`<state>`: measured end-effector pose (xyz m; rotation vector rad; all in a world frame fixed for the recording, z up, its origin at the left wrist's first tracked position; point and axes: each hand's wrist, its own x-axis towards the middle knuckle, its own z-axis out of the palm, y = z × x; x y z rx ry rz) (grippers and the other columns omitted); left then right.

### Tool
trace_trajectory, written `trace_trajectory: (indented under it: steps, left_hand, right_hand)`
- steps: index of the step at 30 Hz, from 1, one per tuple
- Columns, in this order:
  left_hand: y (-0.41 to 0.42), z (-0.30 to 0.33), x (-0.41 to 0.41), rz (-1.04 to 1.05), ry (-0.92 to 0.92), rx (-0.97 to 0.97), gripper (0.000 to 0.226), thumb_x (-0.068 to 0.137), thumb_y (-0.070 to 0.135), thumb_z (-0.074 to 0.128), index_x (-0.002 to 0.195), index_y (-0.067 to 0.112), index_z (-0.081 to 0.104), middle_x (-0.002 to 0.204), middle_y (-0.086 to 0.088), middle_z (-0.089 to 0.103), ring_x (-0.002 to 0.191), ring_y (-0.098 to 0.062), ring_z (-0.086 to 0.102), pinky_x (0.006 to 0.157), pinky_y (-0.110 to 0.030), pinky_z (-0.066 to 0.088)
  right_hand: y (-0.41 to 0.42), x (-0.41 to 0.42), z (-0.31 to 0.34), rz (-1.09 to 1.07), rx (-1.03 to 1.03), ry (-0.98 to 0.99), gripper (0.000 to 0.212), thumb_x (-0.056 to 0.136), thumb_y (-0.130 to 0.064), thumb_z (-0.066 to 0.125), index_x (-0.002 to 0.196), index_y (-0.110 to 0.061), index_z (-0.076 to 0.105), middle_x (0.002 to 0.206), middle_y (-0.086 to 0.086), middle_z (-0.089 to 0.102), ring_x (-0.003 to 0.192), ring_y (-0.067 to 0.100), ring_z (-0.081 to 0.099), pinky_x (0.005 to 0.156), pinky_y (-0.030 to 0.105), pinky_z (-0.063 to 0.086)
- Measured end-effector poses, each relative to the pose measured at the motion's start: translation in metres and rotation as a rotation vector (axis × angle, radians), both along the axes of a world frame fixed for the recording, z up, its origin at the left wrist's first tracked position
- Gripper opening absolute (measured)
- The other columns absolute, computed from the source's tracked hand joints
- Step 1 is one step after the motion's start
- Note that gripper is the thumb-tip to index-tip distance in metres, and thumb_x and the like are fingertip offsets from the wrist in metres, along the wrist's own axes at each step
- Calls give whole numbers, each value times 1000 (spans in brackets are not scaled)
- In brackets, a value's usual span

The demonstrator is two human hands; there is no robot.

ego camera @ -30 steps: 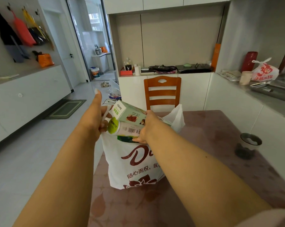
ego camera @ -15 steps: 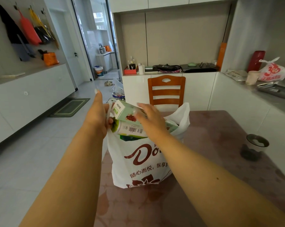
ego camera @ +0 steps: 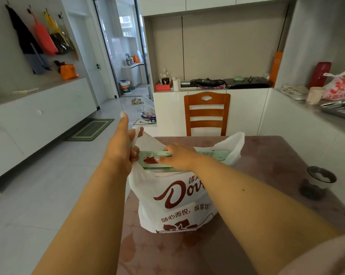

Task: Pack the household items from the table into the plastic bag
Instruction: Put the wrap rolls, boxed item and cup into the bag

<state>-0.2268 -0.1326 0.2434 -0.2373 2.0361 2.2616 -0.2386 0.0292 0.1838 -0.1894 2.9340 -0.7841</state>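
Note:
A white plastic bag (ego camera: 175, 203) with dark red print stands on the table (ego camera: 267, 155). A long pale green box (ego camera: 207, 155) lies flat across the bag's mouth, level with its rim. My left hand (ego camera: 122, 147) grips the bag's left handle and holds it up, thumb raised. My right hand (ego camera: 179, 157) lies on top of the green box, fingers curled over its near edge. The bottle seen earlier is hidden inside the bag.
A dark round cup (ego camera: 318, 181) stands on the table at the right. A wooden chair (ego camera: 206, 114) is behind the table. White counters run along the right and back. Tiled floor lies to the left.
The green box went from tilted and sticking out to lying flat in the bag's mouth. The green-capped bottle sank out of sight. My right hand moved onto the box top.

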Motion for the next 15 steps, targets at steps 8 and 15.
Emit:
trace_trajectory:
  steps: [8, 15]
  left_hand:
    - [-3, -8, -7, 57, -9, 3, 70, 80, 78, 37, 106, 25, 74, 117, -6, 62, 65, -14, 37, 70, -27, 41]
    - [14, -2, -11, 27, 40, -42, 70, 82, 77, 35, 110, 26, 73, 120, -3, 59, 60, -11, 35, 64, -24, 40]
  right_hand:
    - [76, 10, -17, -1061, 30, 666, 62, 80, -29, 66, 132, -10, 37, 132, 15, 45, 122, 32, 45, 103, 44, 42]
    - [127, -5, -1, -969, -706, 256, 51, 92, -1, 52, 138, -13, 33, 135, 10, 50, 119, 30, 54, 98, 37, 45]
